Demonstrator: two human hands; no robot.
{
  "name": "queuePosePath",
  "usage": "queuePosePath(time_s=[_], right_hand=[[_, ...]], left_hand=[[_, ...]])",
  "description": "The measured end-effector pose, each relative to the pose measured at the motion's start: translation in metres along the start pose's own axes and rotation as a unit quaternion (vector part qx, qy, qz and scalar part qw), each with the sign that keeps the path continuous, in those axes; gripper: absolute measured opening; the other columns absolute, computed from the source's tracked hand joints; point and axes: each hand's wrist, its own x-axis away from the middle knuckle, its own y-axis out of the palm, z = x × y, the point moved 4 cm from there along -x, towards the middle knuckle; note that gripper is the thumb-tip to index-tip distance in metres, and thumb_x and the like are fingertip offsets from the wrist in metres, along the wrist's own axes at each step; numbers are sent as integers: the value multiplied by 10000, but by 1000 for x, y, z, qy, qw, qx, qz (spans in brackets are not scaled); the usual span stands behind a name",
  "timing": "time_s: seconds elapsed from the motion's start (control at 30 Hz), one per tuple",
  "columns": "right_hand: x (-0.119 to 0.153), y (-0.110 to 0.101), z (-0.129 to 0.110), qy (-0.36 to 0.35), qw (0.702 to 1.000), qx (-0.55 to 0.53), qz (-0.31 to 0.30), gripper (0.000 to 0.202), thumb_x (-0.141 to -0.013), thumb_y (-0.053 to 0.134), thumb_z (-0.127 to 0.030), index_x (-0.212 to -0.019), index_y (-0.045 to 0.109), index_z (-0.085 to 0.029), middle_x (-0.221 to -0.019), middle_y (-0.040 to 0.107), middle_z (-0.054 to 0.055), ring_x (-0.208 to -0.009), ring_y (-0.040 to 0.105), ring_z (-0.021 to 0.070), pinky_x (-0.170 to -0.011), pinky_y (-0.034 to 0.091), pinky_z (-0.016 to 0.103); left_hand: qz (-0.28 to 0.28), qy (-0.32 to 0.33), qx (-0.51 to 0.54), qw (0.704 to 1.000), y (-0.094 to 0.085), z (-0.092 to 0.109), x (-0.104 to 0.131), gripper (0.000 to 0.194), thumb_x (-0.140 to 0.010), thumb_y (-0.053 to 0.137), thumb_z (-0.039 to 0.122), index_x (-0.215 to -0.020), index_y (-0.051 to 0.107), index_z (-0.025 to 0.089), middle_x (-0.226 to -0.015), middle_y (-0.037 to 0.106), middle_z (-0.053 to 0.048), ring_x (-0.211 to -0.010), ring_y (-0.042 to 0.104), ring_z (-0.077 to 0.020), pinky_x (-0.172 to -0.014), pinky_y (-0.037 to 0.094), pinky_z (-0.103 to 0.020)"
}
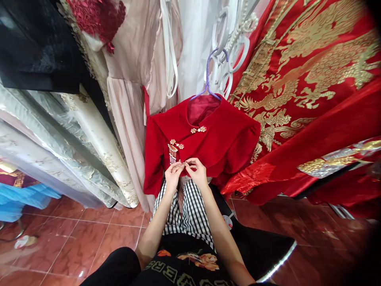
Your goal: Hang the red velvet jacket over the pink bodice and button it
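Observation:
A red velvet jacket with a stand-up collar hangs in front of me on a purple hanger. Gold flower-shaped clasps fasten its front, one clasp below the collar and another clasp with a tasselled ornament lower on the left. At the bottom hem, my left hand and my right hand meet, fingertips pinched on the two sides of a small gold clasp. The fingers partly cover this clasp, so I cannot tell whether it is fastened.
Pale dresses hang close on the left, and a red robe with gold dragon embroidery on the right. White rings stand behind the hanger. Black-and-white checked fabric lies below my hands, above the red tiled floor.

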Motion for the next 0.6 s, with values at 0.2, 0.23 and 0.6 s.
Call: queuePosePath(time_s=[0.2,0.23,0.6], right_hand=[[-1,-2,-2,8,1000,7,-9,248,-821,685,-371,-1008,641,-214,-981,725,74,-879,715,196,-794,628,351],[-1,-2,-4,7,1000,10,-13,250,-828,678,-375,-1014,642,-213,-974,727,74,-870,717,195,-785,627,348],[-9,-3,-3,23,998,-12,-51,285,-793,699,-389,-1009,644,-211,-910,723,53,-800,711,173,-755,608,321]], left_hand=[[-14,-10,-20,1000,0,-1,-2,423,-549,907,324,-873,728,120,-898,770,-95,-866,739,-207,-961,550,-405],[-17,-13,-18,1000,0,-1,-2,427,-546,909,331,-870,730,118,-885,771,-95,-859,740,-209,-953,557,-409],[-57,-22,-34,998,2,11,2,397,-555,899,357,-830,749,113,-826,774,-83,-764,739,-192,-876,605,-400]])
